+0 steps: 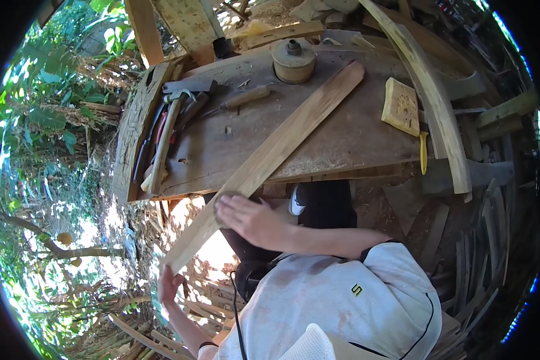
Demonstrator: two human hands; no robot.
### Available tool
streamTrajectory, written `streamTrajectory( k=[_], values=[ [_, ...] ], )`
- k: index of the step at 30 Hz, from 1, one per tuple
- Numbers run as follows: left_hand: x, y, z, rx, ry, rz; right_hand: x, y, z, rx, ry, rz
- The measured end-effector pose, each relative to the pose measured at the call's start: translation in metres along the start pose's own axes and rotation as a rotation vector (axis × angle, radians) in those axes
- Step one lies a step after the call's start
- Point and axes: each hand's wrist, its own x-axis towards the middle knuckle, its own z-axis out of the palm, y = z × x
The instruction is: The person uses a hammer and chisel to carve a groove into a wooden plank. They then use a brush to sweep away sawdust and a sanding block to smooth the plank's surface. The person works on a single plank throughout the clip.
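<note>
A long, flat wooden plank [270, 157] slants across the near edge of the workbench, its far end resting on the bench and its near end sticking out over the lower left. My left hand [170, 287] grips that near end, fingers curled at the wood. Farther up the plank, my right hand [246, 221] lies on its upper face. Under those fingers a small brown-grey pad [222, 208], rounded in outline, is pressed to the wood; its kind is hard to make out, being mostly covered.
On the bench [222, 141] lie a wooden-handled hammer [167, 141], a chisel-like tool [246, 98] and a round lidded container [293, 63]. A yellowish block [401, 108] and a yellow-handled tool [423, 153] sit at the right, beside a long curved board [432, 84].
</note>
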Motion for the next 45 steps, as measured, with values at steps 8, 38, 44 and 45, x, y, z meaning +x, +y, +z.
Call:
streamTrajectory(
  k=[8, 38, 44, 45],
  values=[
    [0.013, -0.015, 0.133, -0.195, 0.098, 0.080, 0.006, -0.012, -0.004, 0.193, 0.009, -0.060],
    [0.044, 0.005, 0.125, 0.247, 0.364, 0.433, -0.062, 0.163, -0.138, -0.236, 0.613, 0.572],
    [0.040, 0.061, 0.156, 0.611, 0.814, 0.882, -0.071, 0.167, -0.131, -0.078, 0.704, 0.621],
    [0.040, 0.073, 0.165, 0.661, 0.798, 0.962, -0.070, 0.168, -0.130, -0.099, 0.674, 0.624]
  ],
)
